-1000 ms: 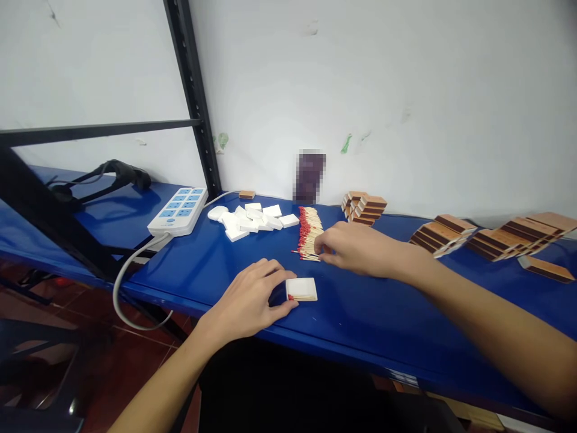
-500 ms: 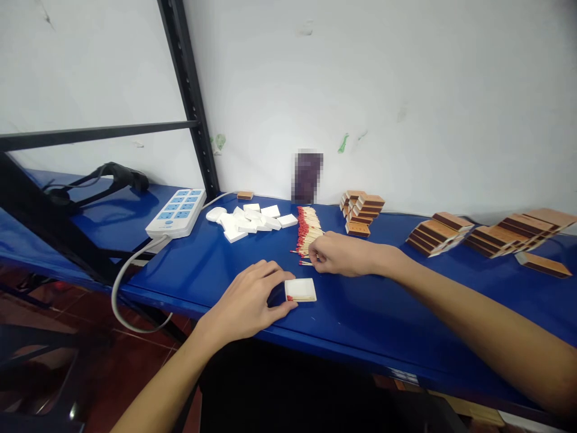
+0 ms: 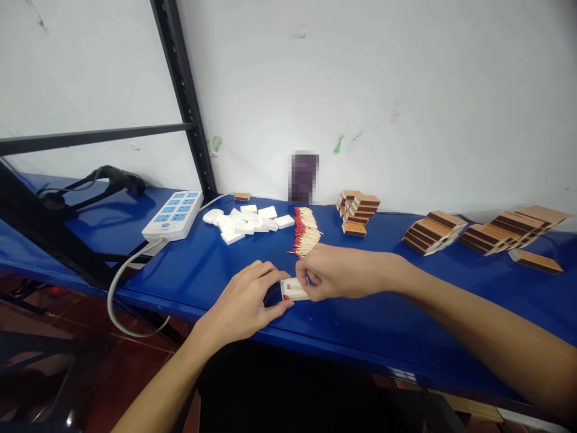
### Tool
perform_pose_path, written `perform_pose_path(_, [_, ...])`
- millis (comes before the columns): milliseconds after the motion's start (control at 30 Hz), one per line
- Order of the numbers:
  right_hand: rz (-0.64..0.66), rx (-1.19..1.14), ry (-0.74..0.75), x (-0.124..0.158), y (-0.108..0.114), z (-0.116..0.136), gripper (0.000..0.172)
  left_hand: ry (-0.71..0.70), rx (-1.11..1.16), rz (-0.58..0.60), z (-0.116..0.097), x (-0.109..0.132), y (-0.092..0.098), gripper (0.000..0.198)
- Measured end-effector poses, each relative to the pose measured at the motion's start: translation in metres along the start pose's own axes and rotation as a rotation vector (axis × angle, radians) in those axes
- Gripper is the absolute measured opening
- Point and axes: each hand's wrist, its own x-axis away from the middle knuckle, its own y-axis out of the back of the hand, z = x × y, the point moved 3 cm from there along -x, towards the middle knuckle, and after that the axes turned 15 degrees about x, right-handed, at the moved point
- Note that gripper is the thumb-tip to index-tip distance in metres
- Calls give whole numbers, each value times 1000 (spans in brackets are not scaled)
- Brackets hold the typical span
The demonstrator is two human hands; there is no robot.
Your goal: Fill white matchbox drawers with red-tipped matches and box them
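Observation:
A small white matchbox tray [image 3: 285,290] lies on the blue table, with a few red-tipped matches along its near side. My left hand [image 3: 252,297] grips the tray's left end between thumb and fingers. Over the tray's right part, my right hand [image 3: 322,270] is closed in a pinch on matches [image 3: 293,287], whose red heads show above the tray floor. Its fingers hide the tray's right end. Just beyond the right hand lies a long pile of loose matches [image 3: 306,231], red heads toward the left.
White trays [image 3: 243,225] lie heaped left of the match pile. Matchbox sleeves stand in stacks [image 3: 360,210] at the back and in more stacks [image 3: 433,231] to the right. A power strip [image 3: 175,215] and a black shelf post [image 3: 184,96] are on the left.
My right hand has moved from the near end of the match pile toward me and over the tray, bringing matches with it. My left hand still holds the tray.

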Motion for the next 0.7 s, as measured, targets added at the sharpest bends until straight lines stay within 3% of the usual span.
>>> perform_pose_path(167, [-42, 93, -7, 0, -1, 6, 9, -10, 6, -4, 0, 0, 0, 28])
perform_pose_path(333, [-216, 221, -113, 0, 12, -21, 13, -1, 24, 4, 0, 0, -1, 26])
perform_pose_path(500, [-151, 266, -227, -12, 1, -52, 17, -1, 31, 3, 0, -1, -1, 26])
perform_pose_path(700, [-141, 219, -170, -21, -8, -59, 17, 4, 23, 11, -1, -1, 0, 26])
